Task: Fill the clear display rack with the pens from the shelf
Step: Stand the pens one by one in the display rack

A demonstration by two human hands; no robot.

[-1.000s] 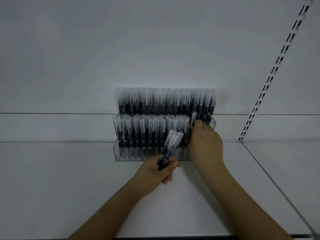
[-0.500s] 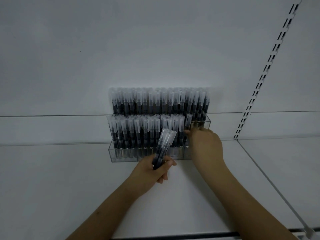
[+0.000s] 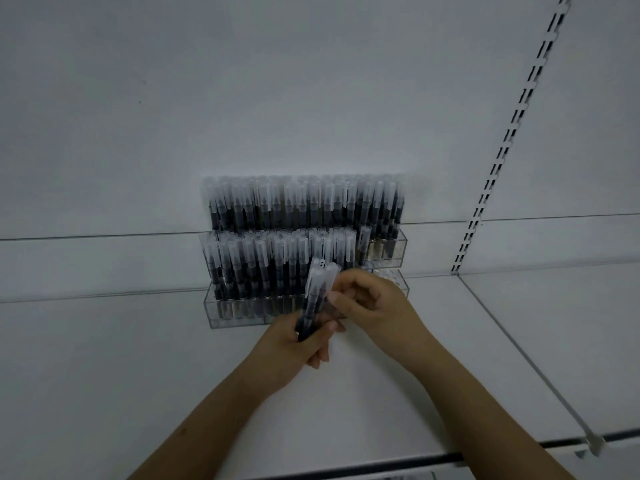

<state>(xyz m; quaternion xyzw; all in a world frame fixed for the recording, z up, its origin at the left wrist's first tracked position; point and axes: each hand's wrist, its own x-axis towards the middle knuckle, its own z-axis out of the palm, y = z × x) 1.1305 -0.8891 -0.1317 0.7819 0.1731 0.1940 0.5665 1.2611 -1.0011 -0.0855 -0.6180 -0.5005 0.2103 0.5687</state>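
A white shelf point(image 3: 104, 393) runs the width of the view, its dark front edge down at five o'clock, backed by a plain white wall panel point(image 3: 277, 81). A slotted metal upright point(image 3: 512, 133) climbs the wall toward one o'clock, and a second shelf board point(image 3: 571, 323) adjoins at three o'clock.

Pushed against the wall near the middle stands the clear display rack point(image 3: 400, 242), two-tiered. Its back tier is packed with dark pens in frosted caps point(image 3: 304, 202); the front tier is full across the left and middle, with bare clear slots point(image 3: 391, 277) showing at its right end, toward three o'clock of the rack.

Just in front of the rack, the left hand point(image 3: 294, 344) has its fingers curled tight round the lower barrels of a small bundle of pens point(image 3: 317, 296), caps pointing up toward twelve o'clock and leaning slightly right. The right hand point(image 3: 374, 303) sits immediately at three o'clock of the bundle, fingers bent inward, its thumb and fingertips point(image 3: 337, 299) closing on the bundle's side; I cannot tell how many pens it pinches.
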